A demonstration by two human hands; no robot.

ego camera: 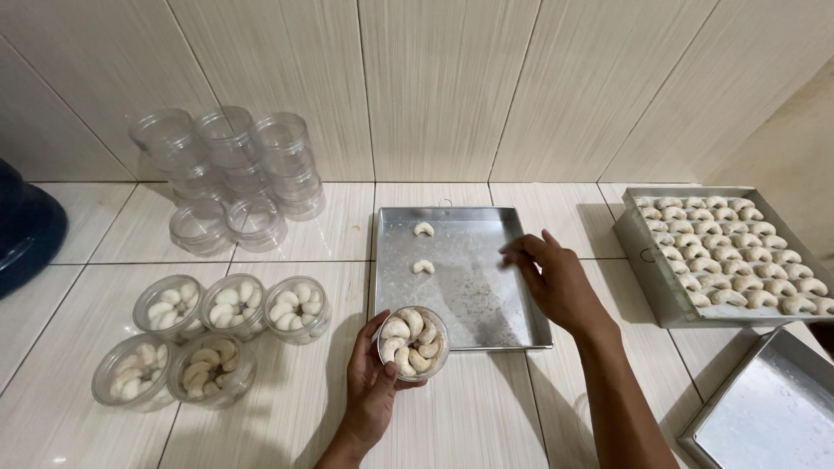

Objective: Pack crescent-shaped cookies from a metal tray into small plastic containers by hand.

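- Left hand, lower centre of frame: fingers wrapped around a clear round plastic jar, holding it just over the near edge of the metal tray.
- The jar is open-topped and packed with pale crescent cookies arranged in a ring.
- Right hand, centre right: fingers loosely spread, nothing held, hovering over the tray's right edge.
- Tray sits centre frame on the tiled floor, nearly bare: two crescent cookies left, one near the far edge, one just below it, both toward the left side, well apart from the right hand.
- Lower left: five filled jars in a tight cluster, three behind and two in front, no lids.
- Upper left: stack of empty clear jars against the wall, some lying at its foot.
- Right edge: deeper metal pan full of rows of crescent cookies.
- Lower right corner: part of an empty metal pan.
- Far left edge: dark blue rounded object, cannot tell what it is.
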